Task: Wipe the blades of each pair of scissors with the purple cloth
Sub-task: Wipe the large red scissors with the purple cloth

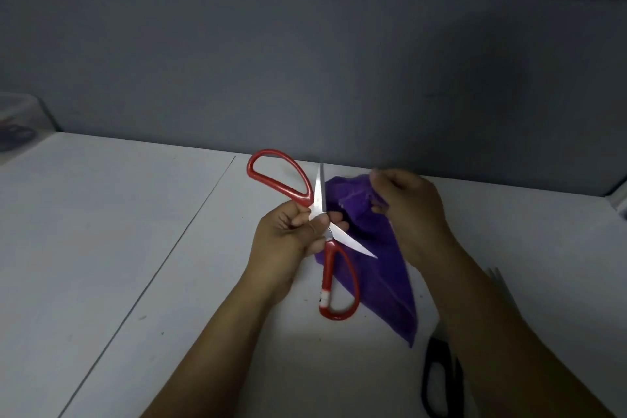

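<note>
Head view: your white table (118,231), split by a thin seam, runs up to a grey wall (305,61). Your left hand (288,234) grips the red scissors (341,235) at the pivot, with the blades spread wide apart. Your right hand (410,210) pinches the top edge of the purple cloth (380,278), which drapes down just behind the blades. Black scissors (437,380) lie partly hidden by your right forearm.
</note>
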